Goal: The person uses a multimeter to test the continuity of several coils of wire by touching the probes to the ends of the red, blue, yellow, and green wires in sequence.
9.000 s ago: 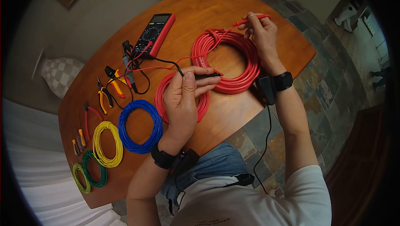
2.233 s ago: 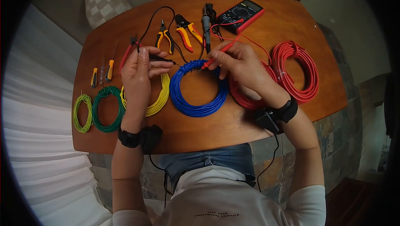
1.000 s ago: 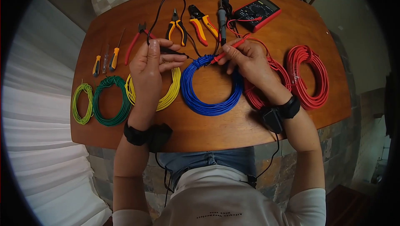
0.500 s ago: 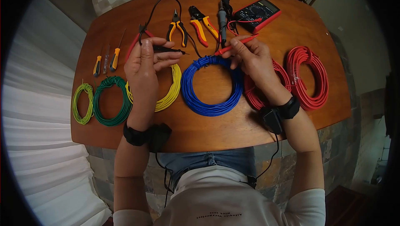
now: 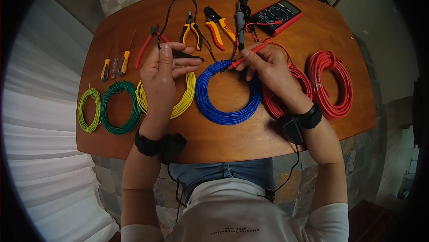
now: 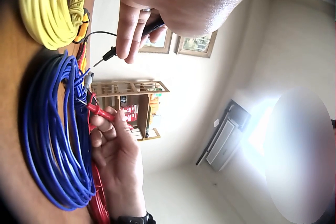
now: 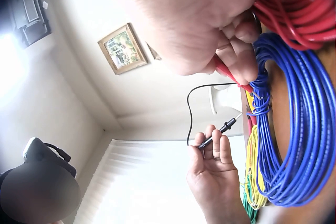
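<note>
Brown wood tops the table [image 5: 232,146] under both hands. Thumb and fingers of the left hand [image 5: 161,71] pinch the black probe [image 5: 185,55], its tip pointing toward 3 o'clock, near the tied part of the blue coil [image 5: 202,92]. The right hand [image 5: 271,67] pinches the red probe [image 5: 249,56], its tip aimed at 8 o'clock, beside that tie; whether either tip touches wire cannot be told. From the blue coil's middle, the yellow coil [image 5: 189,91] lies at 9 o'clock, 2 red coils [image 5: 315,85] at 3, the needle-nose pliers [image 5: 184,33] at 11, the wire strippers [image 5: 216,35] at 12, and the multimeter [image 5: 277,16] at 1.
</note>
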Tool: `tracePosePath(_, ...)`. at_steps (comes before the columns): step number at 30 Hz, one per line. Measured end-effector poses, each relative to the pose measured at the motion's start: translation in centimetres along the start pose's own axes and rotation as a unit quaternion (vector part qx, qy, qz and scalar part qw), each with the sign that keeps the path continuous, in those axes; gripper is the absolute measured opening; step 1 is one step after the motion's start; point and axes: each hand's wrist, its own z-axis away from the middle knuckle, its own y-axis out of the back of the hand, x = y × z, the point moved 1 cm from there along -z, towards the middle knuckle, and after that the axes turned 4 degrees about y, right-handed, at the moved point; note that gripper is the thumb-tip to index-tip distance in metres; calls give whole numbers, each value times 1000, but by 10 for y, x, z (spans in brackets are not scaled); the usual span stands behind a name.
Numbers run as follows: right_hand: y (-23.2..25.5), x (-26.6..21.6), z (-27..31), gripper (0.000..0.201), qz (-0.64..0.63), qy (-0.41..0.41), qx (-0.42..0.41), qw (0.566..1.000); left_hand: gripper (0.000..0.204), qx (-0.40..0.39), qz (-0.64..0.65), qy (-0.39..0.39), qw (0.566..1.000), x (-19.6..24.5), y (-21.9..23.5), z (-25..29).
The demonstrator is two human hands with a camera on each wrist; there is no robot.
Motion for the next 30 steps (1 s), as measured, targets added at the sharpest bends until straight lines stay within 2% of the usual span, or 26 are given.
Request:
tracePosePath(7, 0, -1, 0, 22, 16, -3, -3, 1000, 32, -23, 43, 24, 999, -6, -1, -1)
tracePosePath(10, 0, 1, 0, 22, 13, -3, -4, 1000, 32, -1, 33, 1, 999, -2, -1, 0)
tracePosePath(16, -1, -2, 1, 22, 14, -9, -1, 1000, 32, -17, 29, 28, 999, -7, 0, -1)
tracePosePath(22, -1, -5, 1, 22, 21, -13, -8, 1000, 32, -24, 27, 21, 999, -7, 0, -1)
tracePosePath(25, -1, -7, 2, 22, -3, 48, 43, 998, 33, -10, 29, 13, 999, -3, 1, -2)
tracePosePath(27, 3, -19, 6, 22, -48, 44, 134, 989, 34, 18, 11, -28, 999, 11, 10, -5)
tracePosePath(28, 3, -27, 9, 21, -76, 55, 139, 986, 35, 33, 20, -38, 999, 15, 18, -8)
tracePosePath(30, -6, -48, 16, 22, -46, 25, 112, 992, 35, 44, 23, -56, 997, 23, 31, -13)
